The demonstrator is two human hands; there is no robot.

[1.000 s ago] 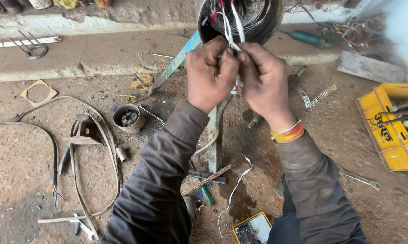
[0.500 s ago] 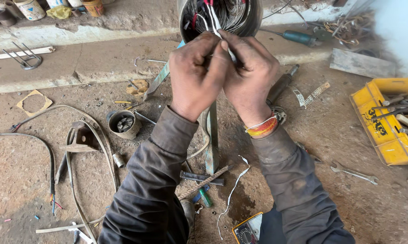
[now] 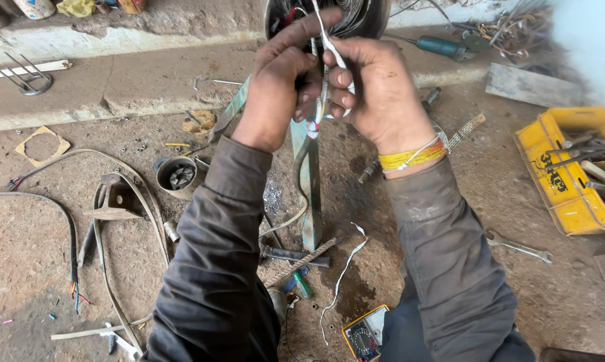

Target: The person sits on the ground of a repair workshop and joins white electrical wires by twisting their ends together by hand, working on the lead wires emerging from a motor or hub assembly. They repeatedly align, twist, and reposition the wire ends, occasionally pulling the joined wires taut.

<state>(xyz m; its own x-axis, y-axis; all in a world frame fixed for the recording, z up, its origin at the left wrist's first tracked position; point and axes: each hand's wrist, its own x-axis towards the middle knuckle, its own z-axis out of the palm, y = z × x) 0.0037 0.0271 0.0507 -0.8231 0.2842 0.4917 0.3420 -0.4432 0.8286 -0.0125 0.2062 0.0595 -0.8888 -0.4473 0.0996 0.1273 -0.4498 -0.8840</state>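
Observation:
My left hand (image 3: 282,94) and my right hand (image 3: 376,90) are raised together in front of a round motor housing (image 3: 366,17) full of dark winding wire. Both hands pinch a thin white wire (image 3: 330,48) that rises from a grey cable (image 3: 301,167) with red and white leads. The fingers of both hands close around the wire bundle between them. A yellow thread band circles my right wrist (image 3: 409,155). The housing sits on a blue-green metal stand (image 3: 310,201) that runs down to the ground.
A yellow toolbox (image 3: 570,174) with tools lies at the right, a spanner (image 3: 517,247) near it. A small tin of screws (image 3: 175,175), loose cables (image 3: 101,201), a yellow multimeter (image 3: 364,335) and a blue power tool (image 3: 440,47) lie on the dirt floor.
The view has dropped slightly and my hands have shifted upward toward the housing. The white wire now stands up between the fingers of my right hand.

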